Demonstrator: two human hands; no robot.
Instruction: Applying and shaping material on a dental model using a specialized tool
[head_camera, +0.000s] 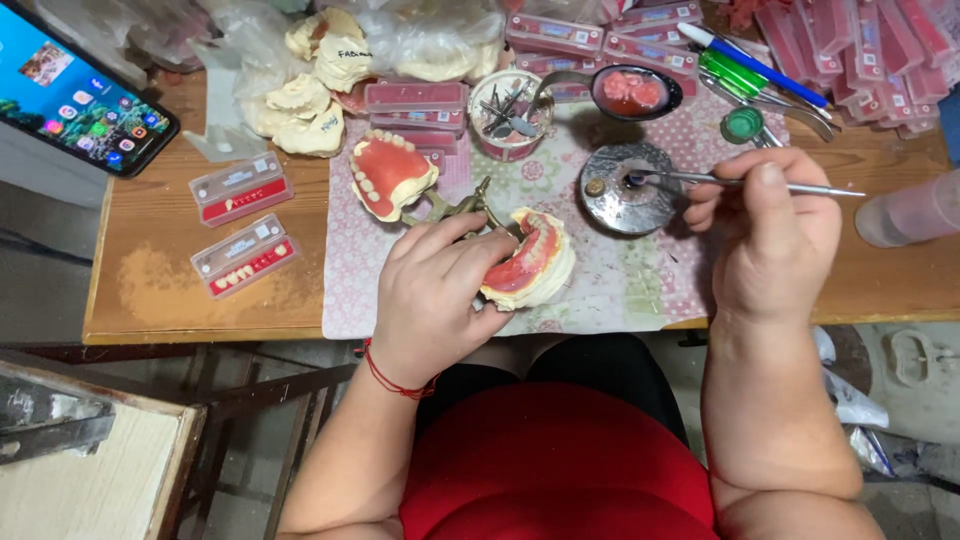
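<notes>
While left hand (435, 295) steadies denture model (530, 265), right hand (770, 235) tool (740, 182) lies horizontal, tip leftward

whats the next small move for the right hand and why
Probably carry the metal tool from the round metal dish over to the denture: the right hand has its tip in the dish, and the left hand holds the denture ready beside it.
</notes>
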